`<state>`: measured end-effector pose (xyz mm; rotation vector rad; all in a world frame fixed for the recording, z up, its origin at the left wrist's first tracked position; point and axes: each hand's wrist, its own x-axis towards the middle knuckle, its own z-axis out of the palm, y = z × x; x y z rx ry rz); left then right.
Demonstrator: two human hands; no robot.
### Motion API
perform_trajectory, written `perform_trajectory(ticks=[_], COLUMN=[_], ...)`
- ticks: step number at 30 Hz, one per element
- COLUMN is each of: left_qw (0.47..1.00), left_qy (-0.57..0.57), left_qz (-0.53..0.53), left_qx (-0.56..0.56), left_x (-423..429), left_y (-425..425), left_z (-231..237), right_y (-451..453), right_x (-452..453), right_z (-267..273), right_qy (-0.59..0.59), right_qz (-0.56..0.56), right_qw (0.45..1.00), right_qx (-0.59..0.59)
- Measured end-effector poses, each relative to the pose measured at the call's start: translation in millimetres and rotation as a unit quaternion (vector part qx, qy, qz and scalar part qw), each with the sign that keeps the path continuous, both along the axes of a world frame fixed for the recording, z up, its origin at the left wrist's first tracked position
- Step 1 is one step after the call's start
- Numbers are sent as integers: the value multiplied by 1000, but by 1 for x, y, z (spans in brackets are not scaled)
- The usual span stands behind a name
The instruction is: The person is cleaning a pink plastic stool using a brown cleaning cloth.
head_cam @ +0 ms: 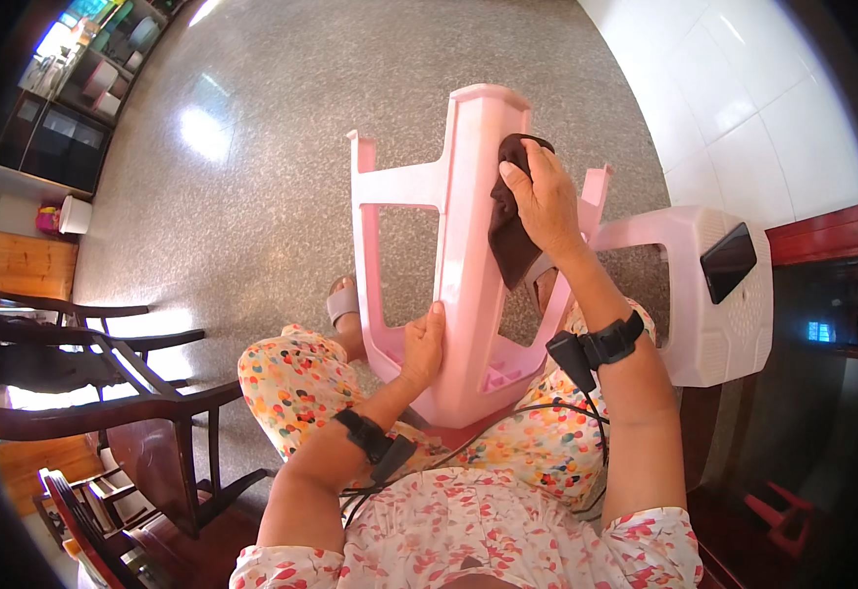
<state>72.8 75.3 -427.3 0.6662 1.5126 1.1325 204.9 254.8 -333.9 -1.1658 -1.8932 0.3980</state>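
A pink plastic stool (465, 258) is tipped over in my lap, its legs pointing away from me. My left hand (423, 346) grips the edge of its uppermost leg near the seat end, thumb on top. Higher up the same leg, my right hand (544, 195) holds a dark brown cloth (511, 243) against the leg's right side. The cloth hangs down below my fingers. Part of the stool's ribbed underside shows through the opening between the legs.
A second pink plastic stool (701, 339) stands at the right, with a black smartphone (729, 263) on its seat. Dark wooden chairs (156, 408) are at the left. Speckled floor (289, 96) stretches ahead, bordered by a white tiled surface (752, 103). A white bucket (75, 215) stands far left.
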Motion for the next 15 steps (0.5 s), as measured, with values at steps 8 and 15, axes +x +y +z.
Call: perform_trajectory(ticks=[8,15], left_qw=[999,999], left_qy=[26,9], left_qz=[16,35], left_qx=[22,6], left_x=[1,1], left_y=[-2,2], left_z=[-1,-5], right_y=[-6,-47], right_x=[2,6], right_z=[-2,-9], right_qy=[-76,-86], right_qz=[21,55], right_qw=[994,984], right_qx=[-73,-143])
